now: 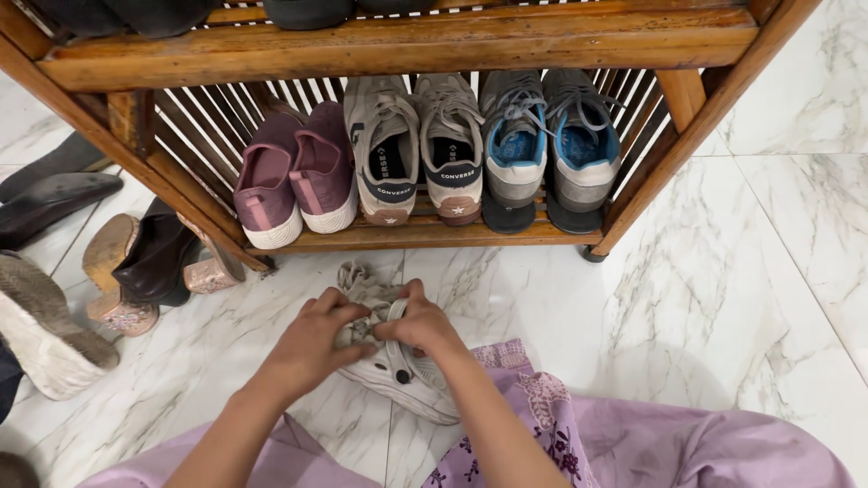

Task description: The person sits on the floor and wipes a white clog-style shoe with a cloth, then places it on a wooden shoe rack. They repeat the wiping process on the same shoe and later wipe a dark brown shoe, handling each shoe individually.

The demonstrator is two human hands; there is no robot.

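Note:
A pale grey lace-up sneaker (402,380) lies on the marble floor in front of me, its laces (360,282) trailing toward the shoe rack. My left hand (312,343) pinches the lace and upper on the sneaker's left side. My right hand (420,323) grips the lace and tongue area from the right. Both hands meet over the top of the shoe, hiding most of it. My lap in lilac patterned cloth (579,434) fills the bottom of the view.
A wooden slatted shoe rack (425,237) stands ahead, its lower shelf holding mauve slip-ons (294,176), beige sneakers (420,149) and grey-blue trainers (551,145). Loose footwear lies at the left: dark shoes (50,194), glittery heels (136,271), a white-soled shoe (41,325).

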